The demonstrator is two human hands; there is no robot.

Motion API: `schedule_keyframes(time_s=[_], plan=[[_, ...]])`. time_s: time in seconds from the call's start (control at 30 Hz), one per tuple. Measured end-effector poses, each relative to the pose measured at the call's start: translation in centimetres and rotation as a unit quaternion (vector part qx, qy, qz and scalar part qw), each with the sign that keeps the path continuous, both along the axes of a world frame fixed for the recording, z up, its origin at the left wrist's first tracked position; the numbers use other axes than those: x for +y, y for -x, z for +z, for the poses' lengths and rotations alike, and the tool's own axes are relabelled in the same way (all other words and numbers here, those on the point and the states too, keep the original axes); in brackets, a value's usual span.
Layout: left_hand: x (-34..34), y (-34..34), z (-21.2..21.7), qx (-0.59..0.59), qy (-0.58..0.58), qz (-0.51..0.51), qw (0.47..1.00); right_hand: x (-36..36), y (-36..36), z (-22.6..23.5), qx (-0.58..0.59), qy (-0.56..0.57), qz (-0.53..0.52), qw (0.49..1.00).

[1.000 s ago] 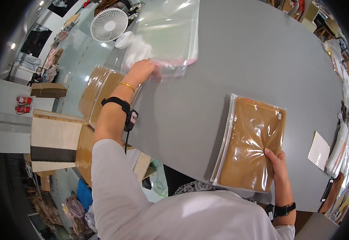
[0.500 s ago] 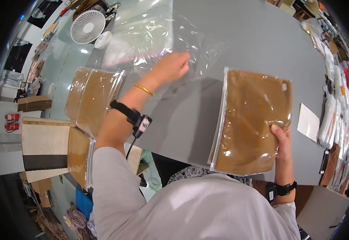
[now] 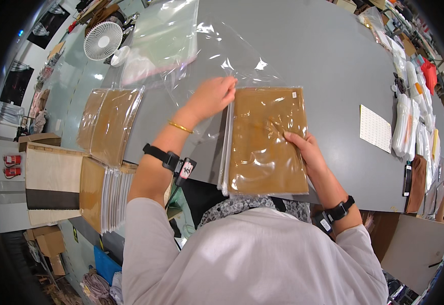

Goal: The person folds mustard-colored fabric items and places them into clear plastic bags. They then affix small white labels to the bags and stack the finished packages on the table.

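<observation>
My right hand (image 3: pixel 307 152) grips the right side of a stack of clear bags (image 3: pixel 267 142) with brown folded fabric inside, thumb on top and fingers underneath. White zip edges show along the stack's left side, and a small white label sits near its top right corner. Close to the stack's top left corner, my left hand (image 3: pixel 214 96) is closed in a pinch on a large, loose clear plastic bag (image 3: pixel 232 56). That bag spreads over the grey table beyond the stack. Whether its mouth surrounds the stack's corner I cannot tell.
A flat pile of clear bags (image 3: pixel 163 35) lies at the far left, near a white fan (image 3: pixel 103 40). More packed brown bags (image 3: pixel 115 122) lie left of my arm, above a standing row (image 3: pixel 97 193). A white label sheet (image 3: pixel 375 128) rests on the right.
The brown stack in my right hand has moved left, up to my left hand. The large clear bag is spread wider toward the stack, and my left hand stays pinched.
</observation>
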State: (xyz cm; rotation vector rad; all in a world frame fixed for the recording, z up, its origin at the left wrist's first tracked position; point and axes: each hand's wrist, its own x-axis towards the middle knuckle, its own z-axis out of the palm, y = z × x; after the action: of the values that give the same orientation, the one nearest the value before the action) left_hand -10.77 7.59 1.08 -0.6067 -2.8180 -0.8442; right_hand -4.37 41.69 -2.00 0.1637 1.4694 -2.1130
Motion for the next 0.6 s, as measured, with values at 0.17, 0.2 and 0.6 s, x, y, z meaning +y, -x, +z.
schedule_keyframes(time_s=[0.17, 0.2, 0.6], plan=[[0.4, -5.3, -2.8, 0.222, 0.165, 0.118, 0.954, -0.9, 1.8, 0.3, -0.028, 0.002, -0.104, 0.994], [0.2, -6.1, -3.6, 0.194, 0.161, 0.172, 0.952, -1.1, 2.1, 0.1, -0.030, 0.008, -0.120, 0.992], [-2.6, -7.6, -4.0, -0.206, -0.668, 0.359, 0.618, -4.2, 3.5, 0.2, -0.088, 0.063, -0.150, 0.983]])
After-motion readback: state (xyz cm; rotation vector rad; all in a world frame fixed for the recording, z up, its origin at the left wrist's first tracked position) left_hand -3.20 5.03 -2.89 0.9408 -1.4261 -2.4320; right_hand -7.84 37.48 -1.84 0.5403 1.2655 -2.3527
